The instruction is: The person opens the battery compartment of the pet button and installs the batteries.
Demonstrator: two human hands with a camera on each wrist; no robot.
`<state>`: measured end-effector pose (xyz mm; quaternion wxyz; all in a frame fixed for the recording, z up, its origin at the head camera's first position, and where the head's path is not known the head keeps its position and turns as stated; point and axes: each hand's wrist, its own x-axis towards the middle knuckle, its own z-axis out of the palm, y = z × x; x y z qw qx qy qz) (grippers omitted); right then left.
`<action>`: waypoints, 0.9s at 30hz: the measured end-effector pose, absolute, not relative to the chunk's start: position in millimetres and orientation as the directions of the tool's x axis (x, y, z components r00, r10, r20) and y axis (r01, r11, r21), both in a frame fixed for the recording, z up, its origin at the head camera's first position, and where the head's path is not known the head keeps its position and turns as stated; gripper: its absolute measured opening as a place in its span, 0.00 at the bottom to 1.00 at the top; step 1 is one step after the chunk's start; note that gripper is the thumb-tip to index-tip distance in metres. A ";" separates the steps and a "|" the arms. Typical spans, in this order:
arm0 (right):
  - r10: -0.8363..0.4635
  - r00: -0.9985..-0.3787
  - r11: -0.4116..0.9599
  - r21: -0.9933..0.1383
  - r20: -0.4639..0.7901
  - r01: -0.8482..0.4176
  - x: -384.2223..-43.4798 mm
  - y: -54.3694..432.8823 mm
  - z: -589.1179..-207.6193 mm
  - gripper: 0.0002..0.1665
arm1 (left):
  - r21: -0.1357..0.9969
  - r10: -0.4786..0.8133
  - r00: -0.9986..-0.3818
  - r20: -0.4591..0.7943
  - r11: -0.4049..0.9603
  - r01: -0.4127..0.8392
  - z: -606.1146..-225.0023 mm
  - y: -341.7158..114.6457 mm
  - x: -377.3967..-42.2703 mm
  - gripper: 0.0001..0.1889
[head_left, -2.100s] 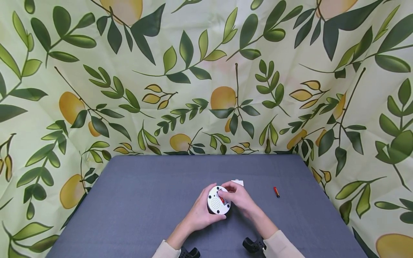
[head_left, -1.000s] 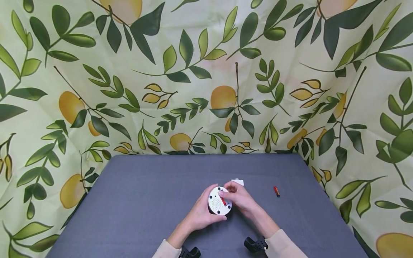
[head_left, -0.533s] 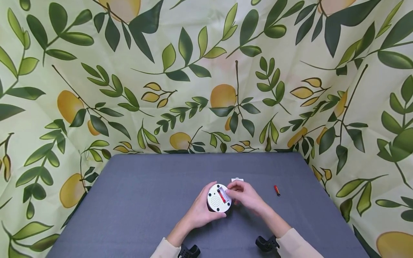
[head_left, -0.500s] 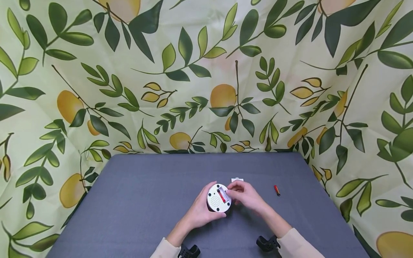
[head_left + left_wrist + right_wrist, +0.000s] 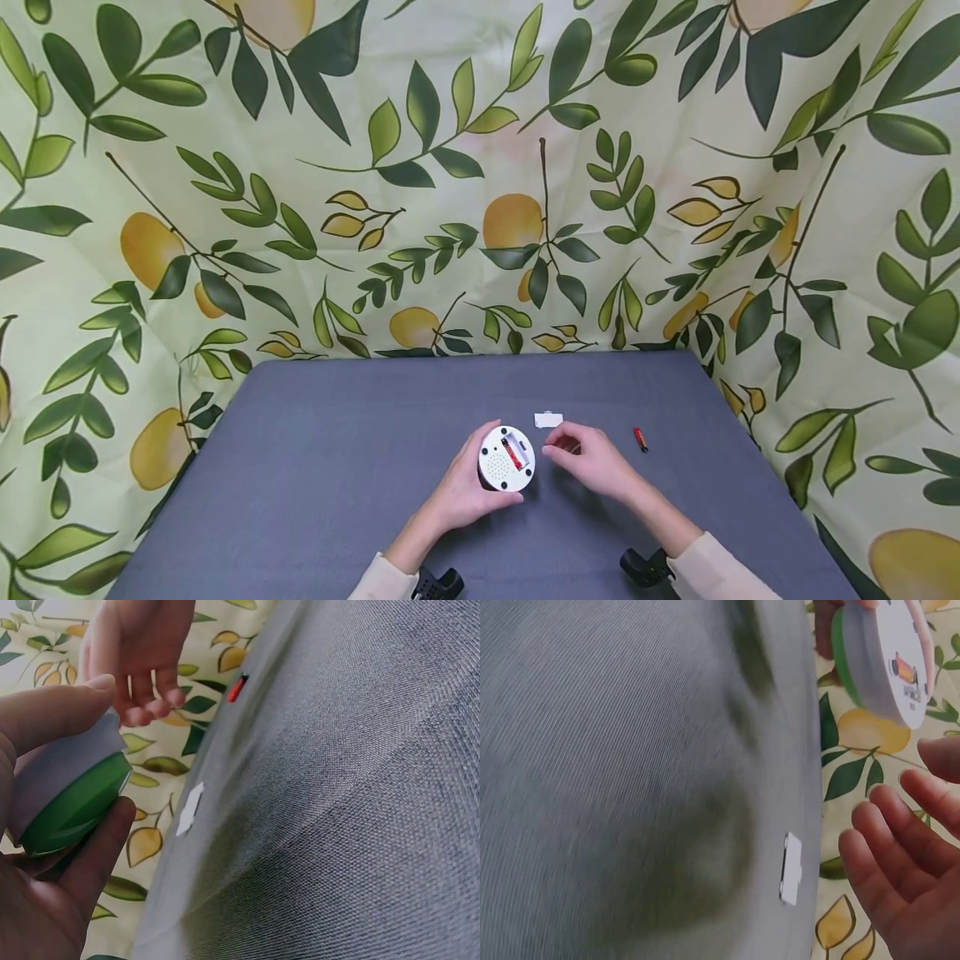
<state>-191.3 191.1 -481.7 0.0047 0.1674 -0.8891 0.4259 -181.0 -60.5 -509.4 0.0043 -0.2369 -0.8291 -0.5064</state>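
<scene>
My left hand (image 5: 467,492) grips a round white device (image 5: 497,469) by its rim, its underside turned up. That face has small dark feet, a patch of speaker holes and an uncovered battery compartment. One red battery (image 5: 512,454) lies in the compartment beside a vacant slot. In the left wrist view the device's other side shows a green band (image 5: 79,806). Just right of the device is my right hand (image 5: 596,460), apart from it, fingers loosely bent with nothing between them. In the right wrist view its fingers (image 5: 900,847) are relaxed and spread.
A small white battery cover (image 5: 548,420) lies on the dark grey table (image 5: 337,467) behind my right hand. Farther right lies a loose red battery (image 5: 640,439) with a black end. A cloth (image 5: 450,208) printed with leaves and fruit hangs behind and at the sides.
My right thumb and fingers have come off the battery in the compartment and moved away to the right. The battery stays in the device, which my left hand still holds in nearly the same place.
</scene>
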 end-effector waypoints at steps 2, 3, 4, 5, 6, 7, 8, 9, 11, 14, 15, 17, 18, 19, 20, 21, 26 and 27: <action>-0.308 -0.934 0.608 -0.718 0.181 -0.339 -190.8 194.5 -481.1 0.03 | 0.838 0.385 -0.889 0.248 0.376 0.397 -509.3 -61.1 -180.8 0.55; -0.317 -0.927 0.621 -0.696 0.198 -0.361 -190.8 196.7 -481.5 0.02 | 0.839 0.384 -0.890 0.247 0.374 0.395 -508.9 -61.2 -180.7 0.55; -0.326 -0.920 0.635 -0.672 0.216 -0.382 -191.1 199.2 -482.1 0.02 | 0.839 0.384 -0.890 0.248 0.374 0.395 -508.9 -61.3 -180.7 0.55; -0.331 -0.915 0.651 -0.646 0.230 -0.398 -191.7 201.9 -483.0 0.02 | 0.839 0.383 -0.890 0.248 0.374 0.395 -508.8 -61.4 -180.7 0.55; -0.336 -0.911 0.665 -0.625 0.239 -0.409 -192.0 204.6 -483.3 0.03 | 0.839 0.382 -0.890 0.248 0.375 0.395 -508.7 -61.4 -180.8 0.55; -0.339 -0.909 0.679 -0.605 0.244 -0.416 -192.5 207.5 -483.6 0.03 | 0.838 0.381 -0.891 0.247 0.378 0.393 -508.6 -61.5 -180.9 0.55; -0.342 -0.907 0.694 -0.585 0.246 -0.421 -192.9 210.5 -483.8 0.03 | 0.839 0.379 -0.892 0.245 0.378 0.391 -508.6 -61.7 -180.7 0.55; -0.342 -0.907 0.708 -0.567 0.246 -0.421 -193.3 213.6 -484.1 0.04 | 0.839 0.378 -0.893 0.244 0.378 0.390 -508.7 -61.8 -180.8 0.55; -0.340 -0.909 0.732 -0.539 0.241 -0.417 -193.6 219.4 -483.4 0.05 | 0.839 0.378 -0.894 0.242 0.382 0.388 -509.0 -62.5 -180.9 0.55; -0.340 -0.906 0.765 -0.487 0.252 -0.423 -193.4 229.0 -484.0 0.07 | 0.835 0.379 -0.893 0.241 0.387 0.390 -510.4 -63.3 -181.4 0.55; -0.341 -0.903 0.774 -0.468 0.261 -0.428 -193.3 232.3 -484.4 0.07 | 0.835 0.379 -0.894 0.241 0.388 0.390 -510.4 -63.5 -181.6 0.56; -0.343 -0.898 0.793 -0.426 0.276 -0.435 -193.4 238.6 -486.4 0.09 | 0.836 0.378 -0.895 0.237 0.391 0.386 -510.5 -63.9 -181.7 0.56; -0.344 -0.897 0.803 -0.408 0.279 -0.435 -193.4 241.6 -487.5 0.10 | 0.835 0.378 -0.895 0.237 0.392 0.386 -510.5 -64.1 -181.8 0.56; -0.346 -0.896 0.811 -0.391 0.279 -0.435 -193.6 244.4 -488.6 0.11 | 0.836 0.378 -0.896 0.234 0.392 0.384 -510.2 -64.1 -181.8 0.56; -0.348 -0.895 0.819 -0.374 0.279 -0.435 -193.8 247.0 -489.8 0.12 | 0.837 0.379 -0.896 0.232 0.391 0.382 -509.7 -64.1 -181.8 0.56; -0.349 -0.895 0.826 -0.359 0.277 -0.434 -194.0 249.8 -490.9 0.13 | 0.837 0.380 -0.895 0.232 0.392 0.383 -509.6 -64.2 -182.0 0.56; -0.378 -0.877 0.838 -0.294 0.296 -0.460 -195.3 263.1 -493.8 0.16 | 0.836 0.385 -0.894 0.230 0.392 0.384 -509.1 -64.5 -182.4 0.56; -0.384 -0.873 0.839 -0.281 0.303 -0.466 -195.6 265.7 -493.9 0.17 | 0.836 0.385 -0.894 0.230 0.392 0.384 -509.1 -64.6 -182.3 0.56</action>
